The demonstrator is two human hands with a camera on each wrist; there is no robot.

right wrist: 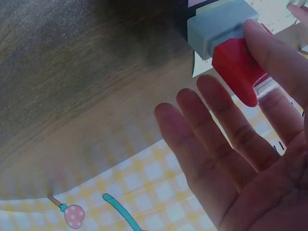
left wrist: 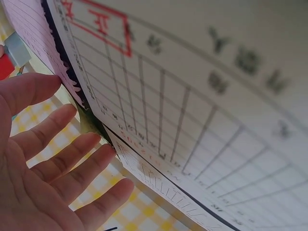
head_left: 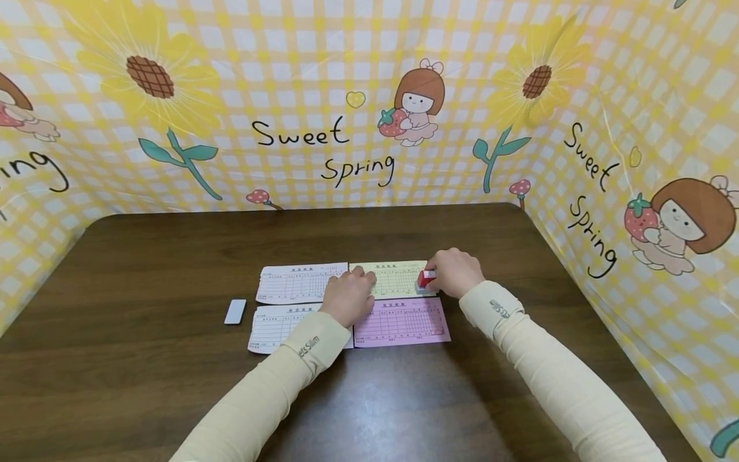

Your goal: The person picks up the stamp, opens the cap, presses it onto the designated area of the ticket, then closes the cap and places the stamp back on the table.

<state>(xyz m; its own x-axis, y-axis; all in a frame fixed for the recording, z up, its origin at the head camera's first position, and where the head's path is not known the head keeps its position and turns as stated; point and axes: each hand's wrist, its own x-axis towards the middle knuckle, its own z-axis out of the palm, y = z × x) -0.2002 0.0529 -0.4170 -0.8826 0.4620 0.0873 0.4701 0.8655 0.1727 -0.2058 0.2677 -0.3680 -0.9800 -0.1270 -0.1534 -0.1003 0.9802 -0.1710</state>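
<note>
Four-cornered printed form slips lie together on the table: a yellow one [head_left: 392,280], a pink one [head_left: 401,324] below it, and two whitish ones [head_left: 283,285] to the left. My right hand [head_left: 457,273] pinches a red stamp [head_left: 426,278] with a grey base between thumb and index finger; its other fingers extend loosely. The stamp's base is down at the right end of the yellow slip. My left hand [head_left: 349,296] rests where the slips meet, its fingers spread and nearly straight in the left wrist view. A red stamped frame [left wrist: 103,24] shows on a whitish slip.
A small white rectangular piece [head_left: 235,312] lies left of the slips on the brown wooden table [head_left: 161,372]. Yellow checked cloth [head_left: 323,83] with printed flowers and figures stands around the table's back and sides.
</note>
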